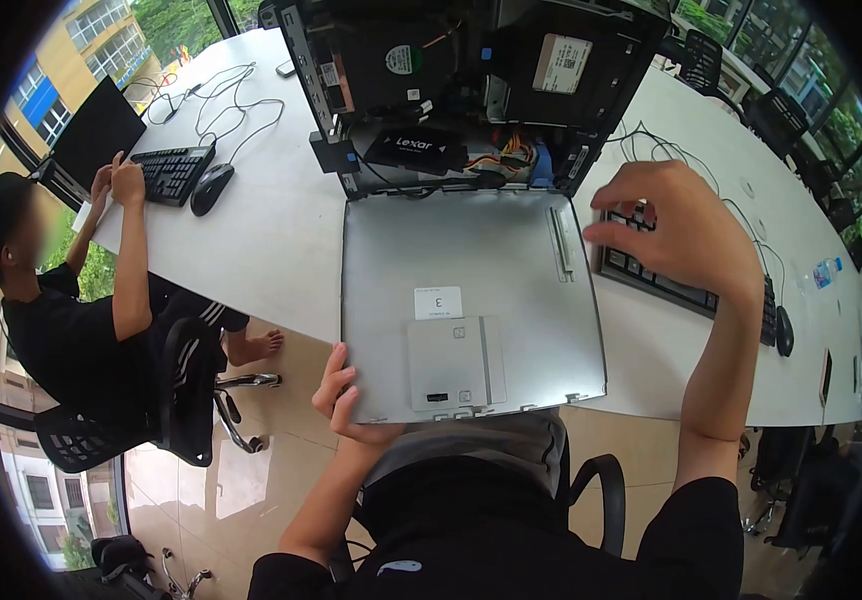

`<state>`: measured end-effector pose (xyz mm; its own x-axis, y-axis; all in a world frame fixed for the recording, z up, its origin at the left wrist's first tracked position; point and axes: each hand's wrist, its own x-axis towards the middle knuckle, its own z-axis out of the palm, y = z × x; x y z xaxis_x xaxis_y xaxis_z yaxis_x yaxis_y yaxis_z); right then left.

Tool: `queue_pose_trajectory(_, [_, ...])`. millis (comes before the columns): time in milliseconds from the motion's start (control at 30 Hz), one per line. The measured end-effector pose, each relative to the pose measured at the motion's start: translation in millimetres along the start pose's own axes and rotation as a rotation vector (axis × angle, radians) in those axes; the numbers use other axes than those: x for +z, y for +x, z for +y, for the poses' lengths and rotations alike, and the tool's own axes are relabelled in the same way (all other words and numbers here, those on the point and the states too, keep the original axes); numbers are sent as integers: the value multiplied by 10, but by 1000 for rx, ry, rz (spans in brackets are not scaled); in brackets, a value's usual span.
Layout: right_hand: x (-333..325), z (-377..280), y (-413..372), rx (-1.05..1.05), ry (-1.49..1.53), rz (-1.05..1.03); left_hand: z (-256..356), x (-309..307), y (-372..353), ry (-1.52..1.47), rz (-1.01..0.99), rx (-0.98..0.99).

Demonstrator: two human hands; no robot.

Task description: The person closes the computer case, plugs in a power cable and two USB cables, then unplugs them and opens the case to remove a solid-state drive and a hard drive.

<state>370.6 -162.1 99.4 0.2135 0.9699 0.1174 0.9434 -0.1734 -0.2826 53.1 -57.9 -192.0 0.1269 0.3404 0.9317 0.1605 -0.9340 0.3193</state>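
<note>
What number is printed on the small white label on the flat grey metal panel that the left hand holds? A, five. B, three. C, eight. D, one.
B: the small white label near the middle of the flat grey metal panel reads 3, and the left hand grips that panel's near left corner.

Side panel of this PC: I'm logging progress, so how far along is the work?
Done: the side panel is off the case and lies flat on the table, the Lexar drive and cables exposed. In hand: the left hand grips the panel's near corner; the right hand hovers over its right edge, holding nothing. Left: the case is open, its panel unfitted.
</note>
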Motion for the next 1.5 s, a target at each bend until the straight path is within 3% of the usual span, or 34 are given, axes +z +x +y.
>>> queue_pose_trajectory(267, [14, 390, 247, 190, 331, 590, -55, -433, -7, 40, -175, 3])
queue_pose_trajectory(367, [32, 552, 313, 196, 388, 748, -242, -768, 38, 150, -110, 58])
queue_pose_trajectory(467, [115, 684, 426, 168, 433, 845, -241, -853, 529, 41, 59, 12])
queue_pose_trajectory(533, [185, 731, 481, 169, 467, 849, -127, -828, 941, 0, 46, -58])
queue_pose_trajectory(667, [321, 726, 568, 108, 527, 897, 108, -436, 1642, -316, 18, -205])
queue_pose_trajectory(800, [434, 727, 630, 39, 598, 960, 223, 199, 2178, -423, -185, -175])
queue_pose_trajectory(1033, [565, 654, 667, 37, 671, 1049, 328, 1200, 2716, -350, -292, -361])
queue_pose_trajectory(1167, [624, 750, 708, 62, 666, 993, 303, 1567, 2776, -271, -278, -373])
queue_pose_trajectory(1367, [774, 880, 819, 60, 722, 1048, 202, 1816, 2787, -186, -180, -258])
queue_pose_trajectory(1500, [858, 838, 871, 86, 598, 1173, 231, 1832, 2836, -109, -196, -327])
